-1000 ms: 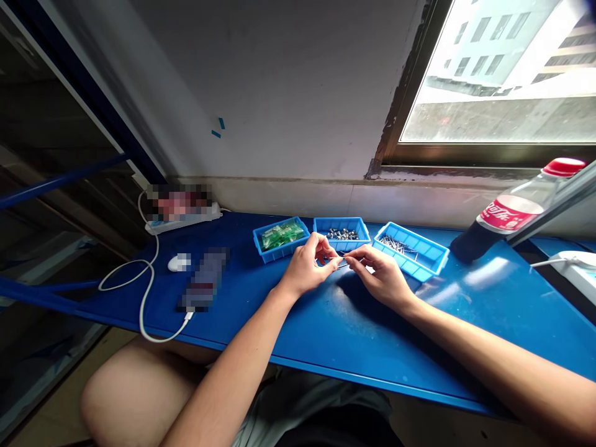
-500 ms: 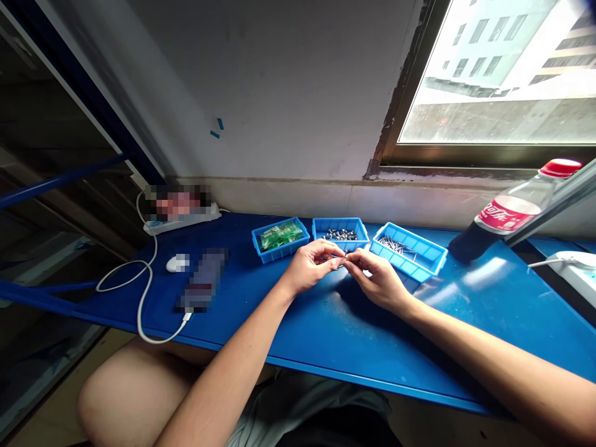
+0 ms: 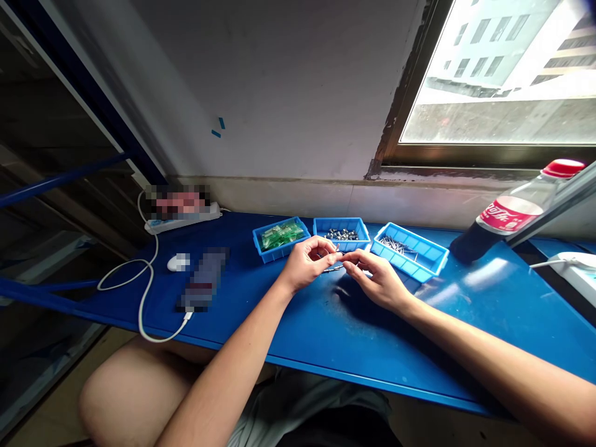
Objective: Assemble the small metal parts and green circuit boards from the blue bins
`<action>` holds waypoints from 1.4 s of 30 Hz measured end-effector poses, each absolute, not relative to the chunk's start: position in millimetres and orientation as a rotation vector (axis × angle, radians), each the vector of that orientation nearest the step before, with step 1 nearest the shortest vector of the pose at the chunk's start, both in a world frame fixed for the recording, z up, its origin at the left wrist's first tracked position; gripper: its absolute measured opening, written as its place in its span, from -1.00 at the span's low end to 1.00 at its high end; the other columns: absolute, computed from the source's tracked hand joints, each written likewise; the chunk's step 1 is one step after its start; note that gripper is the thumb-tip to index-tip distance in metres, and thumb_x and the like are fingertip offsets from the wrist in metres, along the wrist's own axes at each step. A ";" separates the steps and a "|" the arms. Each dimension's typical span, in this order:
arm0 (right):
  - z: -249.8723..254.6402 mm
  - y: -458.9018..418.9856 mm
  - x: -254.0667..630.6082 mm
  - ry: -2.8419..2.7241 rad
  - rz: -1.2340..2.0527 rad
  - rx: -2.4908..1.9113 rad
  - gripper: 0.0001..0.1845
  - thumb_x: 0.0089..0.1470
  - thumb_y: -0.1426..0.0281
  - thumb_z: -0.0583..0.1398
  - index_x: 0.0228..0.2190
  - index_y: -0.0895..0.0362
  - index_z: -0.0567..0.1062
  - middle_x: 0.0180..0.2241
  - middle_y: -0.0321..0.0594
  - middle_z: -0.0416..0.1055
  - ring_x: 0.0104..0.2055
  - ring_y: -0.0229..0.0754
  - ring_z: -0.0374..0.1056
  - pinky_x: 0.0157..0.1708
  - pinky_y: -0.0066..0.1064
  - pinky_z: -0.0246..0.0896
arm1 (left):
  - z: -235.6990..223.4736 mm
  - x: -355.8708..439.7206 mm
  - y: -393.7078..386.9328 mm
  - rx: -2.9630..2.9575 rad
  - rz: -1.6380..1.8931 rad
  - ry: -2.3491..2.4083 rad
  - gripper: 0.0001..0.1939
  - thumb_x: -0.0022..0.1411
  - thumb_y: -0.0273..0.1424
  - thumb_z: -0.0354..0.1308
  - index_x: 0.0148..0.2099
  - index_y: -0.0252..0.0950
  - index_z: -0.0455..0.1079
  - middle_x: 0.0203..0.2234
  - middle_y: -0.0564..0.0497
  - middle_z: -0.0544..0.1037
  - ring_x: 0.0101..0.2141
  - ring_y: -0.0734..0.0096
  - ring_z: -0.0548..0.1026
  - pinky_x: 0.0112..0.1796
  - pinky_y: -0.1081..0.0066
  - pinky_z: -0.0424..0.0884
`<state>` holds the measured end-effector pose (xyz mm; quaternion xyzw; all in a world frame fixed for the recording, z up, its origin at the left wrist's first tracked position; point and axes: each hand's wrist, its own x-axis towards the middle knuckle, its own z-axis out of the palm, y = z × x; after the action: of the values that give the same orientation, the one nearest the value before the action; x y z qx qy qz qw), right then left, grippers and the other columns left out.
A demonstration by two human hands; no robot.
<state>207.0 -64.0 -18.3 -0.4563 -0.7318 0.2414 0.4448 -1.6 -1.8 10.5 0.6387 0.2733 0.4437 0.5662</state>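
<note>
My left hand (image 3: 307, 265) is closed in a pinch over the middle of the table, with a small metal piece (image 3: 338, 248) at its fingertips. My right hand (image 3: 376, 280) comes in from the right, its thumb and fingers drawn together close to the left fingertips. What it grips, if anything, is too small to make out. Just below the fingertips shows a thin metal rod (image 3: 332, 269); whether it is held or lies on the table I cannot tell. Behind the hands stands a blue bin (image 3: 363, 238) of small metal fasteners (image 3: 342, 234).
A blue bin (image 3: 265, 256) of green packets (image 3: 282, 235) stands left, another blue bin (image 3: 426, 270) of thin metal pins (image 3: 395, 245) right. A cola bottle (image 3: 507, 214) stands farther right. A blurred phone-like object (image 3: 205, 279), white cable (image 3: 142, 310) and power strip (image 3: 186, 221) are left.
The fingertips have parted slightly, and the small metal piece now sits at the left fingertips. The thin rod below shows more clearly. Both arms are almost where they were.
</note>
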 end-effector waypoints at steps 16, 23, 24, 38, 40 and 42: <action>-12.0 -66.1 206.9 -1.852 0.669 -1.031 -0.66 0.47 0.12 0.11 -0.14 0.03 0.60 -0.24 -0.14 0.59 -0.25 -0.10 0.52 -0.20 -0.27 0.51 | 2.5 -1.6 1.0 1.626 0.948 0.588 -0.68 0.23 -0.12 0.46 -0.14 -0.25 0.73 -0.12 -0.14 0.56 -0.14 0.25 0.59 -0.17 0.30 0.59; -24.0 -63.7 210.4 -1.718 0.730 -1.092 -0.72 0.39 0.10 0.23 -0.13 0.00 0.64 -0.25 -0.18 0.63 -0.28 -0.08 0.58 -0.24 -0.26 0.57 | -2.4 -0.2 1.3 1.729 0.949 0.568 -0.75 0.32 -0.22 0.39 -0.06 -0.24 0.73 -0.12 -0.14 0.57 -0.11 0.25 0.58 -0.11 0.30 0.58; -26.0 -62.9 211.1 -1.699 0.732 -1.097 -0.72 0.37 0.09 0.25 -0.13 0.00 0.64 -0.21 -0.17 0.64 -0.25 -0.07 0.59 -0.21 -0.24 0.58 | -2.3 0.1 1.0 1.739 0.948 0.573 -0.75 0.32 -0.23 0.39 -0.05 -0.24 0.73 -0.12 -0.14 0.57 -0.11 0.25 0.58 -0.10 0.30 0.58; -24.4 -62.3 210.9 -1.667 0.734 -1.096 -0.74 0.31 0.09 0.31 -0.14 -0.02 0.66 -0.23 -0.20 0.63 -0.23 -0.07 0.56 -0.22 -0.25 0.54 | 1.0 -1.1 1.7 1.675 0.942 0.635 -0.68 0.18 -0.16 0.49 -0.16 -0.30 0.70 -0.16 -0.13 0.58 -0.24 0.33 0.54 -0.23 0.35 0.53; -23.1 -62.4 211.0 -1.704 0.717 -1.099 -0.73 0.33 0.08 0.29 -0.16 0.00 0.66 -0.26 -0.21 0.61 -0.28 -0.09 0.53 -0.27 -0.27 0.51 | 2.0 -1.3 1.9 1.663 0.957 0.654 -0.66 0.14 -0.14 0.52 -0.24 -0.32 0.65 -0.21 -0.11 0.58 -0.30 0.39 0.50 -0.29 0.38 0.48; -22.2 -62.3 211.0 -1.716 0.718 -1.100 -0.72 0.34 0.08 0.27 -0.17 0.00 0.65 -0.28 -0.21 0.59 -0.30 -0.11 0.50 -0.30 -0.29 0.49 | 2.9 -1.2 1.7 1.639 0.976 0.665 -0.62 0.10 -0.13 0.54 -0.31 -0.33 0.57 -0.27 -0.06 0.56 -0.34 0.42 0.48 -0.32 0.40 0.46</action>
<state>211.0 -62.3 -22.2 -0.4491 -0.7004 0.2931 0.4710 -1.2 1.7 2.9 0.6871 0.2789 0.4090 0.5318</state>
